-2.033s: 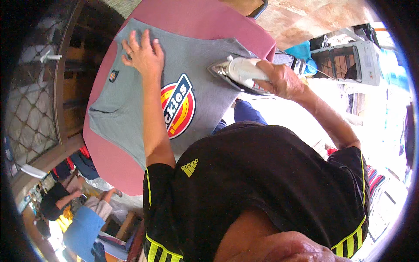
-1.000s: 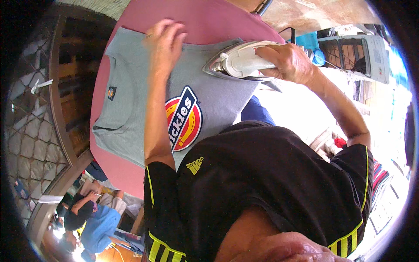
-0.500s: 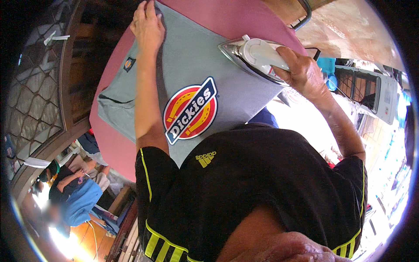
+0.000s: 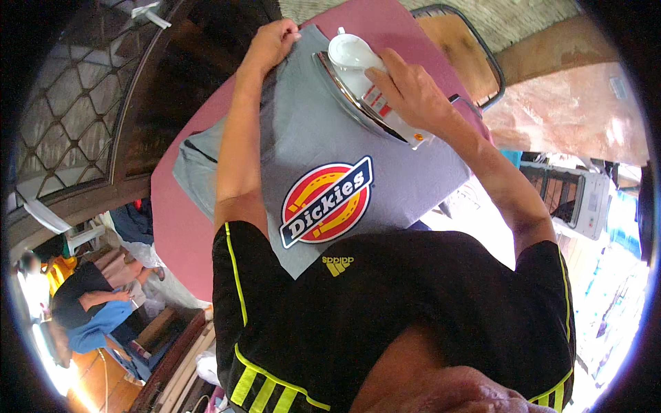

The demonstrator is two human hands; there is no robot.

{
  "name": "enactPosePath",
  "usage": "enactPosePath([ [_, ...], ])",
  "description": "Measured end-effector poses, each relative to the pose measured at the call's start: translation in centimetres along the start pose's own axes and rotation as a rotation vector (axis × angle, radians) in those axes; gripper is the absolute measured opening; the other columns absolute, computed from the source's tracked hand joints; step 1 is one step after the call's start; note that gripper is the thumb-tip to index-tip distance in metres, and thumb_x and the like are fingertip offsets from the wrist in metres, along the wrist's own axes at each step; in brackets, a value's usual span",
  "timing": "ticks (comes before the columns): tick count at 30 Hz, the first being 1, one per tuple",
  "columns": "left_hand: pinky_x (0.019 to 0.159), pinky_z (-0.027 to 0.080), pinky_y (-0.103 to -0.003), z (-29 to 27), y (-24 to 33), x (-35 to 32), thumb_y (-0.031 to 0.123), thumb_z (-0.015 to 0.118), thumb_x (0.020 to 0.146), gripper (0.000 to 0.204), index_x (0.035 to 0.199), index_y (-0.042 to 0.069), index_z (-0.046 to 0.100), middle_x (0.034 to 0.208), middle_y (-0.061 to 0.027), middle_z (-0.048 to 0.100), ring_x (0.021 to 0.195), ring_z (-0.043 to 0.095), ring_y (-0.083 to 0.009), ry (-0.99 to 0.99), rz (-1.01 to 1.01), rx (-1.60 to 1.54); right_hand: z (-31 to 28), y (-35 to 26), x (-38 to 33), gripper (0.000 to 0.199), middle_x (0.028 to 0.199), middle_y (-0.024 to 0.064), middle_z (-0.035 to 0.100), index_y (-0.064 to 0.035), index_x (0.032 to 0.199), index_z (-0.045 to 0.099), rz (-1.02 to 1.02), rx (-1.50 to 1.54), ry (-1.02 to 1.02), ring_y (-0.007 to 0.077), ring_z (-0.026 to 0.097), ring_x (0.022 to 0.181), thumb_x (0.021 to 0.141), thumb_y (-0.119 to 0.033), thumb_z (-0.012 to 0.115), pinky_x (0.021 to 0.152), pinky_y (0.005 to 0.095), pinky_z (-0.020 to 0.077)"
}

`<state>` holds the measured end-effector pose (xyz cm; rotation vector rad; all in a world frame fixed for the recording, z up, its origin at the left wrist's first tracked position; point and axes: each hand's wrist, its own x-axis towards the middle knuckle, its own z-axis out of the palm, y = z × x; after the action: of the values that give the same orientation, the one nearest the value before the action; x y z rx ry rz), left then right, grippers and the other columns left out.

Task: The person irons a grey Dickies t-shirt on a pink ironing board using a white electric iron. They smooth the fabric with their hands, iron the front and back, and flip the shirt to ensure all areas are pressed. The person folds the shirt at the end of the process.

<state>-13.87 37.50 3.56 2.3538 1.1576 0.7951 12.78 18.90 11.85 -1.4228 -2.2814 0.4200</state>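
Observation:
A grey T-shirt with a large round red, yellow and blue print is spread over a pink padded ironing surface. My right hand is wrapped round the handle of a white steam iron. The iron's shiny metal edge shows along its near left side, over the far part of the shirt. I cannot tell whether its whole plate touches the cloth. At the far left end of the shirt, my left hand has its fingers closed on the cloth's edge. My left forearm reaches across the shirt's left side.
A metal-framed board sits beyond the ironing surface. To the left stands a dark door with a diamond-patterned grille. Another person sits at the lower left with blue cloth. A white appliance stands at the right.
My left hand has gone from lying flat on the shirt to pinching its far edge. The iron has moved left and farther across the cloth, and turned. The head view has shifted.

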Motion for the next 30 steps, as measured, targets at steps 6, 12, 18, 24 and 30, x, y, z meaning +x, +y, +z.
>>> enactPosePath([
  [6, 0.077, 0.052, -0.044, -0.1, 2.4, -3.3, 0.023, 0.066, 0.091, 0.021, 0.095, 0.003, 0.068, 0.090, -0.0191, 0.068, 0.083, 0.066, -0.0353, 0.197, -0.207, 0.208, 1.3, 0.8, 7.8, 0.029, 0.094, 0.0255, 0.061, -0.0025, 0.111, 0.056, 0.086, 0.020, 0.099, 0.0422, 0.066, 0.081, 0.100, -0.029, 0.051, 0.072, 0.0485, 0.0527],
  [12, 0.079, 0.051, -0.046, 1.6, 2.0, -5.3, 0.015, 0.068, 0.084, 0.012, 0.089, 0.003, 0.069, 0.090, -0.0186, 0.067, 0.088, 0.064, -0.0372, 0.473, -0.206, 0.172, 1.8, -0.1, 10.9, 0.039, 0.080, 0.0288, 0.064, 0.0022, 0.105, 0.052, 0.136, 0.056, 0.091, 0.0458, 0.065, 0.078, 0.100, -0.037, 0.052, 0.070, 0.0510, 0.0506],
  [18, 0.072, 0.052, -0.041, 1.2, -0.1, -5.5, 0.019, 0.070, 0.085, 0.015, 0.090, 0.006, 0.073, 0.084, -0.0158, 0.068, 0.077, 0.066, -0.0310, 0.473, -0.142, 0.108, 2.0, 0.2, 9.7, 0.041, 0.080, 0.0306, 0.064, 0.0045, 0.103, 0.051, 0.061, 0.002, 0.073, 0.0469, 0.065, 0.078, 0.099, -0.037, 0.053, 0.070, 0.0514, 0.0503],
  [24, 0.074, 0.052, -0.040, 1.4, 0.5, -5.3, 0.021, 0.071, 0.084, 0.017, 0.091, 0.005, 0.073, 0.085, -0.0153, 0.069, 0.077, 0.066, -0.0305, 0.434, -0.202, 0.136, 2.1, -0.3, 11.5, 0.043, 0.083, 0.0328, 0.064, 0.0049, 0.104, 0.052, 0.072, 0.020, 0.044, 0.0488, 0.065, 0.081, 0.099, -0.038, 0.053, 0.071, 0.0530, 0.0502],
  [30, 0.078, 0.052, -0.044, 1.1, 0.2, -5.3, 0.018, 0.069, 0.084, 0.013, 0.088, 0.007, 0.073, 0.083, -0.0156, 0.068, 0.083, 0.066, -0.0339, 0.409, -0.224, 0.091, 2.6, -0.1, 11.6, 0.044, 0.087, 0.0328, 0.065, 0.0038, 0.109, 0.053, 0.025, 0.013, 0.059, 0.0487, 0.065, 0.083, 0.098, -0.039, 0.054, 0.072, 0.0546, 0.0500],
])
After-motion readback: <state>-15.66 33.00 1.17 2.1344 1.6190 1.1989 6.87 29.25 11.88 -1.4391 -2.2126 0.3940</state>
